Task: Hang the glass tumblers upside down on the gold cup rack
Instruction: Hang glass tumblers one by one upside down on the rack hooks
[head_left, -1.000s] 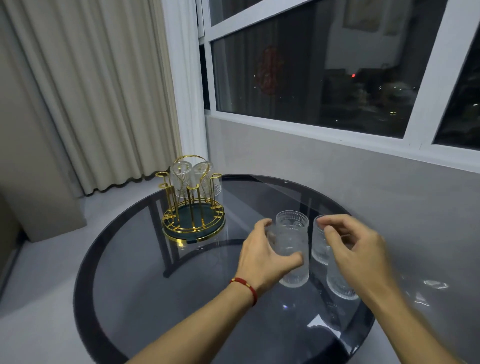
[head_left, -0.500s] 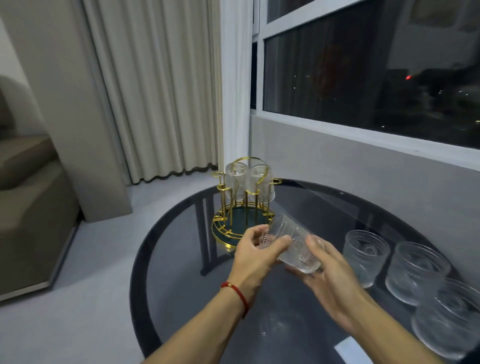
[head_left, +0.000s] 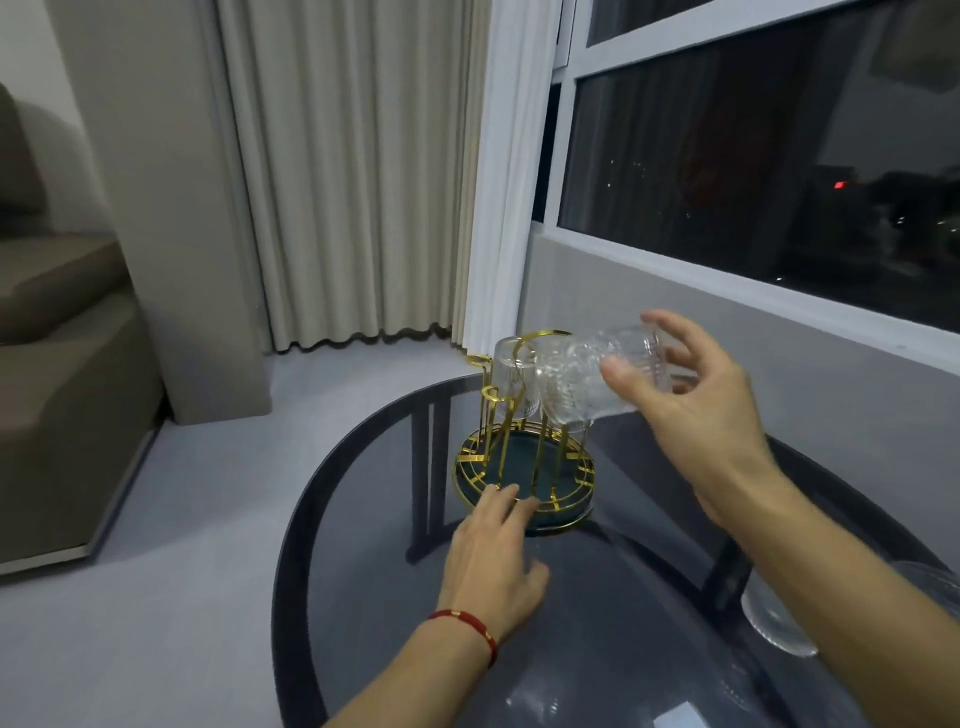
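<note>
From the head view, we take the gold cup rack (head_left: 524, 457) as our landmark; it stands on the dark glass desk (head_left: 363, 519), toward its far edge. Our right hand (head_left: 696, 410) is up just right of the rack's top, thumb and fingers closed around a ribbed glass tumbler (head_left: 587, 379) that lies tipped on its side, mouth toward the rack and slightly down. Our left hand (head_left: 493, 566) is empty, fingers loosely spread, its fingertips touching the rack's near base ring, seemingly to steady it. One tumbler (head_left: 511, 369) already hangs inverted on a far peg; there may be a second behind the held glass, but the overlap of clear glass makes that hard to tell. Well to the right of the rack, near our right forearm, another tumbler (head_left: 774, 618) waits on the desk.

We judge the step in hand to be the carry and turn-over of this tumbler. Next, the glass needs turning fully mouth-down, lining up over a free upright peg, and lowering gently while the left hand holds the rack still.
</note>
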